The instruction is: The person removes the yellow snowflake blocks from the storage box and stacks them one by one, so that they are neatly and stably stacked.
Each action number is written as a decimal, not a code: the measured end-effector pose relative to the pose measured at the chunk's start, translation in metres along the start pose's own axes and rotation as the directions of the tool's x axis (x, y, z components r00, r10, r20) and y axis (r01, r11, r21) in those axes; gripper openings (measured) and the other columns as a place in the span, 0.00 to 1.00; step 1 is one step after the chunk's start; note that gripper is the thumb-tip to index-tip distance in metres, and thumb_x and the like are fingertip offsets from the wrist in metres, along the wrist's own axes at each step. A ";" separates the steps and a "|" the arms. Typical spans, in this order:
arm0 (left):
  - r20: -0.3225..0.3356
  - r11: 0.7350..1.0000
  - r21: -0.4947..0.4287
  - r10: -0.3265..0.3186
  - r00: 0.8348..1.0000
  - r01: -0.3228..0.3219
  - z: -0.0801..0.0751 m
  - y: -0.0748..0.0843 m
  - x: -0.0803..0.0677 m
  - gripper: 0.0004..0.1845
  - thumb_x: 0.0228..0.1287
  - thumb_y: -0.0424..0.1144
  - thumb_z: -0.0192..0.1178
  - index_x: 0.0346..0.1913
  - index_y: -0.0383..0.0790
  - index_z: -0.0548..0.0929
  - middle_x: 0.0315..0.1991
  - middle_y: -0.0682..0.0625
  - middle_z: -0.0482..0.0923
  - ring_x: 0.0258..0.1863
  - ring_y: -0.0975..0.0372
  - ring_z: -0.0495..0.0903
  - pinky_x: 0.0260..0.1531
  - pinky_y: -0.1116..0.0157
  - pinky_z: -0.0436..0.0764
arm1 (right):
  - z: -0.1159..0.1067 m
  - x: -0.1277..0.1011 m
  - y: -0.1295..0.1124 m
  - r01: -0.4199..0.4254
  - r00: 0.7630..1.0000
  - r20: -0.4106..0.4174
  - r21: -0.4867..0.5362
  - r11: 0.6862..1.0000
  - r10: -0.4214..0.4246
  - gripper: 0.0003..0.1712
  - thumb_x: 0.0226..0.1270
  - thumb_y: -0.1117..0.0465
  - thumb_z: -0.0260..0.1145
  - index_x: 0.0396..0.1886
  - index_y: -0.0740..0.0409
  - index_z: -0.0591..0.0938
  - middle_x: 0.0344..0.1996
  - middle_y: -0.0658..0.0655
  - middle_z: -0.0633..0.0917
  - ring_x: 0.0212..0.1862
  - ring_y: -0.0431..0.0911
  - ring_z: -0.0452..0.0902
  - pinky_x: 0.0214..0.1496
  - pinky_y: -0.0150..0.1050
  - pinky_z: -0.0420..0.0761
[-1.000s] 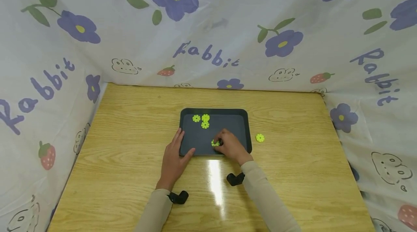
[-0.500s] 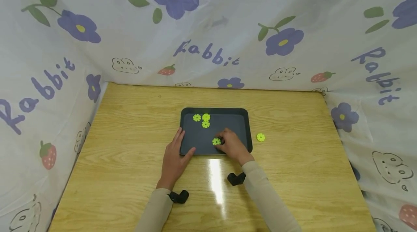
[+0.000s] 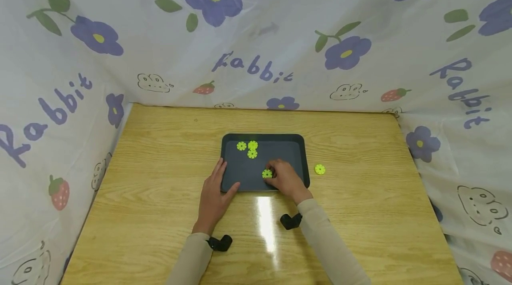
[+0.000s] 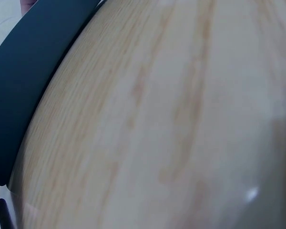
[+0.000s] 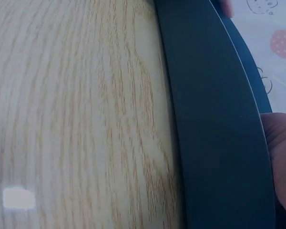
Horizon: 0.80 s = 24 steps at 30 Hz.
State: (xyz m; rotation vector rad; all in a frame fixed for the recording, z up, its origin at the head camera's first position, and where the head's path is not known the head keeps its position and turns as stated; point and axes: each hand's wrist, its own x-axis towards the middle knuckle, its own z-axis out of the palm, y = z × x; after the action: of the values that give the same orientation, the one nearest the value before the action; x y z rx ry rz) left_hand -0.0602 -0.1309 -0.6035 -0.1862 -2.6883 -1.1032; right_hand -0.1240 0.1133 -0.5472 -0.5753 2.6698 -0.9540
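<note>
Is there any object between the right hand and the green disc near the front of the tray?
No. The right hand already touches that green disc inside the tray; nothing visible lies between them.

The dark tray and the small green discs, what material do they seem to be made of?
The tray looks like moulded plastic, matte dark grey: smooth rounded rim, no grain, hardly any glare. It could also be coated metal. The green discs look like hard plastic, bright and even in colour, with notched edges. The table under them looks like glossy wood-grain laminate.
</note>
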 end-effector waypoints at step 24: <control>-0.026 0.999 -0.011 0.030 0.999 -0.030 0.000 -0.001 -0.001 0.38 0.65 0.57 0.61 0.73 0.46 0.64 0.76 0.57 0.50 0.69 0.52 0.63 0.62 0.47 0.66 | -0.005 -0.009 0.004 -0.039 0.998 -0.047 -0.012 0.999 0.039 0.19 0.60 0.58 0.73 0.51 0.57 0.84 0.35 0.51 0.79 0.33 0.39 0.73 0.34 0.35 0.77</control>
State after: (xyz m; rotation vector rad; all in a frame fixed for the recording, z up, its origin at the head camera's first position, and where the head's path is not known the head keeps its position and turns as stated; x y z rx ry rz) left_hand -0.0592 -0.1316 -0.6042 -0.2118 -2.6480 -1.1046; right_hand -0.1187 0.1225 -0.5452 -0.5074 2.7201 -0.9515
